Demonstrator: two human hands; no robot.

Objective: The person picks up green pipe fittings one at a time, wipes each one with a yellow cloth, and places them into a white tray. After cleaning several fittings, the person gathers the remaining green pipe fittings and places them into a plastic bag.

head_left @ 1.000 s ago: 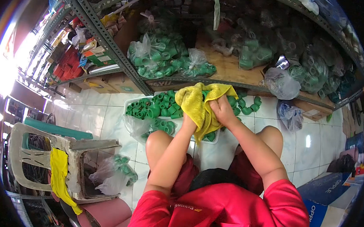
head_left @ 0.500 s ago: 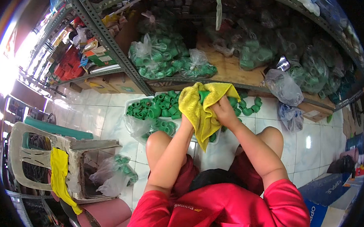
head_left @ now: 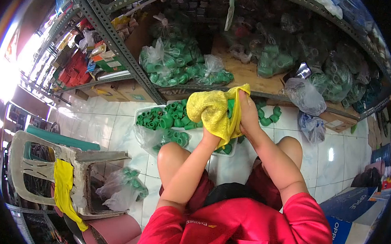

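Observation:
A yellow towelling cloth (head_left: 209, 107) is held up between both hands above the green fittings. My left hand (head_left: 212, 137) is mostly covered by it; only the wrist side shows, and the cloth bulges in a rounded lump over the fingers. At the cloth's right edge, my right hand (head_left: 248, 113) is closed on a fold, its thumb side upward. Green pipe fittings (head_left: 165, 120) lie piled in a white tray (head_left: 139, 105) just beyond my knees. Whether a fitting is inside the cloth is hidden.
A metal shelf holds plastic bags of green fittings (head_left: 169, 62) above the tray. Loose fittings (head_left: 270, 117) lie on the tiles to the right. A worn plastic chair (head_left: 32, 167) with a yellow strip stands left, and a blue-and-white box (head_left: 348, 216) is at right.
The cloth has folded over to the left and now covers my left hand. A green fitting seen within it earlier is out of sight. My right hand has turned upward at the cloth's edge.

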